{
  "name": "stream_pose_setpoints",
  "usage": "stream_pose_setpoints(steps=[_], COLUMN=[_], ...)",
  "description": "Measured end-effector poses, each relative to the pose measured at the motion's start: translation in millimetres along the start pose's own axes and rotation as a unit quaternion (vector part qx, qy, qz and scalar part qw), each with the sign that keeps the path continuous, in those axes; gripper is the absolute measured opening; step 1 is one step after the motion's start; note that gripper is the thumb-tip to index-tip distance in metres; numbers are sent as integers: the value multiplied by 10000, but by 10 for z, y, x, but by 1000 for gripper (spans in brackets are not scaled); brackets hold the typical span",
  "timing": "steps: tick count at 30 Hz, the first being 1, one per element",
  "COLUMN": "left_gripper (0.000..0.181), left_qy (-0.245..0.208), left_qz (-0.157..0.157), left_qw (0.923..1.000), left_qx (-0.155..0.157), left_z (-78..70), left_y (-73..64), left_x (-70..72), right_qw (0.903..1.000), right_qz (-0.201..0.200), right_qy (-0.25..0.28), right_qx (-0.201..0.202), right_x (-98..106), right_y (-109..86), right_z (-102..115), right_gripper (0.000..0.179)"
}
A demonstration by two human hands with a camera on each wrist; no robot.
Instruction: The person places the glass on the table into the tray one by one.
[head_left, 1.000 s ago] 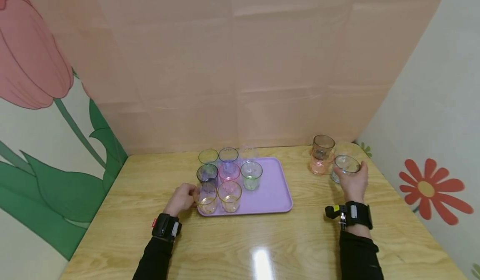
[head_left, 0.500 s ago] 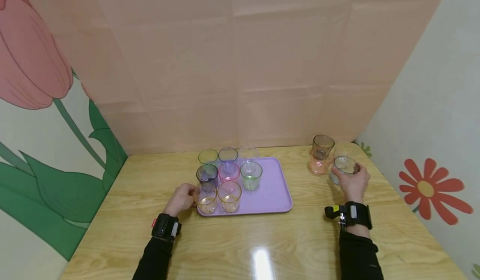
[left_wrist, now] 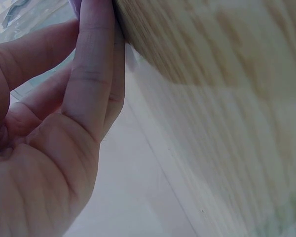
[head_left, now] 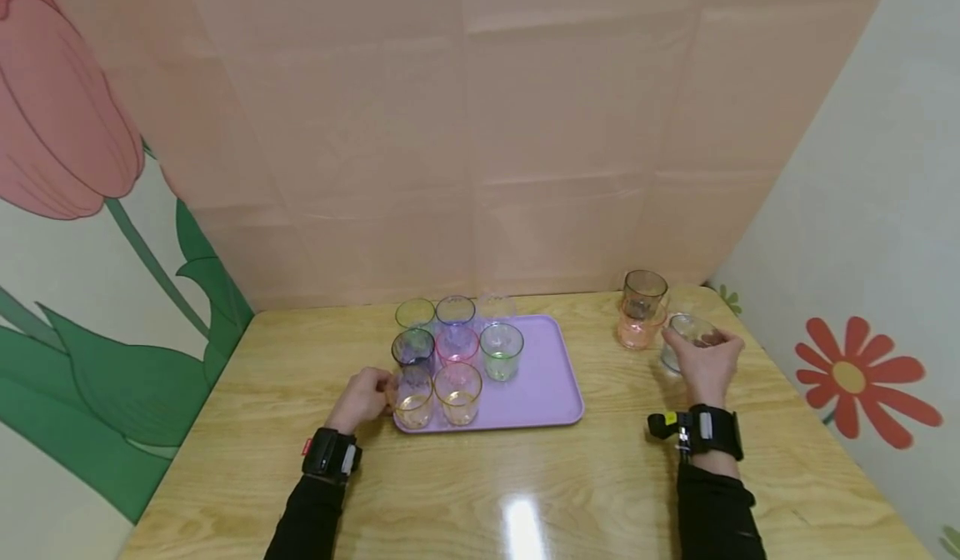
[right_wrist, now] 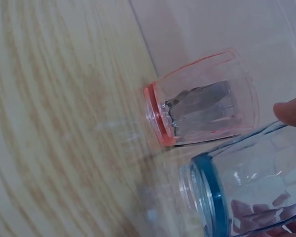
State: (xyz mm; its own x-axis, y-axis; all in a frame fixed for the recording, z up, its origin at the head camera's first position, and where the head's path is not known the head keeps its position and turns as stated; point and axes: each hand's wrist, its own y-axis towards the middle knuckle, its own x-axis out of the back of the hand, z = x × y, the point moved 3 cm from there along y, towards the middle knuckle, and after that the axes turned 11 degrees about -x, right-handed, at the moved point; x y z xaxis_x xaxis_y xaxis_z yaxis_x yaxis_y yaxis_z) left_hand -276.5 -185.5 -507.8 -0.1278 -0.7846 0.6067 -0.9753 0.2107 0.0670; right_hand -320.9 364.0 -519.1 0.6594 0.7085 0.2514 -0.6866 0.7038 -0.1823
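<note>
My right hand [head_left: 705, 364] grips a clear drinking glass [head_left: 678, 352] on the table's right side. In the right wrist view that glass shows a blue base band [right_wrist: 217, 197]; whether it touches the table I cannot tell. Beside it stands a coral-tinted glass [right_wrist: 197, 106], with a smoky dark glass [head_left: 645, 293] behind or inside it. My left hand [head_left: 362, 397] pinches the near left edge of a purple tray [head_left: 536, 393]. An amber-based glass [head_left: 413, 410] stands just beside those fingers. In the left wrist view only a sliver of purple tray shows between thumb and finger.
Several tinted glasses crowd the tray's left and middle, including a pink-rimmed glass [head_left: 457, 345] and a green-based glass [head_left: 502, 352]. A pinkish sheet [head_left: 465, 168] hangs behind the wooden table [head_left: 600, 477]. Painted walls rise at both sides.
My right hand has shifted slightly to the right around the clear glass, whose rim looks a little more tilted. The left hand, tray and other glasses look unchanged.
</note>
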Motion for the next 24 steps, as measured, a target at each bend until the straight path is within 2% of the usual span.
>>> stream_pose_setpoints(steps=[6, 11, 17, 24], left_gripper=[21, 21, 21, 19], left_qy=[5, 48, 64, 10], left_qz=[12, 14, 14, 3], left_qw=[10000, 10000, 10000, 10000], left_qx=[-25, -29, -17, -5], left_z=[-9, -25, -22, -7], left_y=[5, 1, 3, -8], left_x=[4, 13, 8, 9], right_qw=[9994, 9991, 9909, 9675], right_qz=[-5, 157, 824, 1832], right_qy=[-310, 100, 688, 920], right_qx=[176, 369, 811, 1478], right_x=[19, 29, -60, -268], right_y=[-55, -145, -356, -567], right_z=[82, 193, 353, 447], right_gripper=[93, 87, 79, 76])
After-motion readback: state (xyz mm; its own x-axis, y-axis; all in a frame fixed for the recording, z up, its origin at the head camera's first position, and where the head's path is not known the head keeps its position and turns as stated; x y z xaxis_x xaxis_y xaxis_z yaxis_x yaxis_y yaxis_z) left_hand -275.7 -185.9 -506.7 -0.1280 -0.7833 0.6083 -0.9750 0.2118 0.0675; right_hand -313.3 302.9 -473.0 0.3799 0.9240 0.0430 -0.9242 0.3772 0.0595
